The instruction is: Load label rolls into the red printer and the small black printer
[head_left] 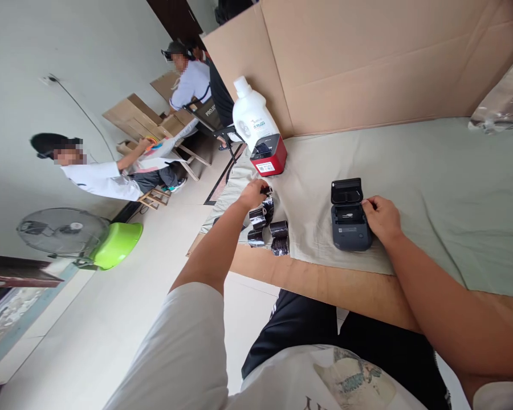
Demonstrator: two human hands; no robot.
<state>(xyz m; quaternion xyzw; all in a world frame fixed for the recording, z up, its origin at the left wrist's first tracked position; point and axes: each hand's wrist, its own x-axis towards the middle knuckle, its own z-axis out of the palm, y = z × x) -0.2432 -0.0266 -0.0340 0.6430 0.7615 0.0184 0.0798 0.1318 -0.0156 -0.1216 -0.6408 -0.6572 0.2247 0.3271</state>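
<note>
Pale green cloth (410, 188) covered your cardboard-backed table. Your right hand (382, 218) rested against the side of the dark grey label printer (350, 225), fingers curled on its casing, lid up. Your left hand (252, 193) pinched one small black wrapped roll (265, 191) above four like rolls (269, 230) at the cloth's edge. Red-and-black printer (269, 155) and white plastic bottle (251, 114) stood behind.

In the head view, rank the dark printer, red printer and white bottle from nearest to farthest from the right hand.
1. Dark printer: lid open, touching the right hand.
2. Red printer: farther up the cloth, to the left.
3. White bottle: just behind the red printer, by the cardboard.
</note>
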